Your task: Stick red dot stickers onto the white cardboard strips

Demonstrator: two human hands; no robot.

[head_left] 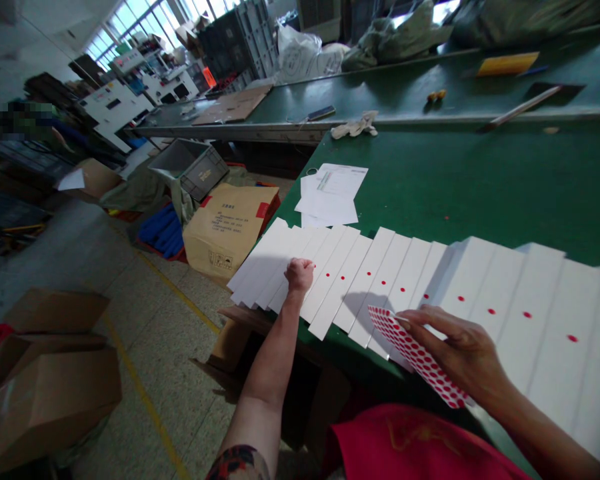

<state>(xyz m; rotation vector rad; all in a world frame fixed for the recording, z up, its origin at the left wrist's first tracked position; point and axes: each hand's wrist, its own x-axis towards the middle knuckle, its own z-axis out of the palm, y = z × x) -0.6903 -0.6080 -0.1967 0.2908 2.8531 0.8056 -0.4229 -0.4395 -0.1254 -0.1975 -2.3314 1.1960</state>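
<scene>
Long, narrow white boxes lie side by side in a slanted row along the near edge of the green table. Many carry one round red sticker near the middle; those at the far left show none. My left hand is closed, its curled fingers down at a box left of the stickered ones. A bit of red shows by its fingertips, but whatever they pinch is hidden. Between thumb and fingers, my right hand grips a sheet of red dot stickers, tilted above the boxes' near ends.
Papers and a work glove lie farther back on the green table. Left of it stand a brown carton, a grey crate and open cardboard boxes on the floor.
</scene>
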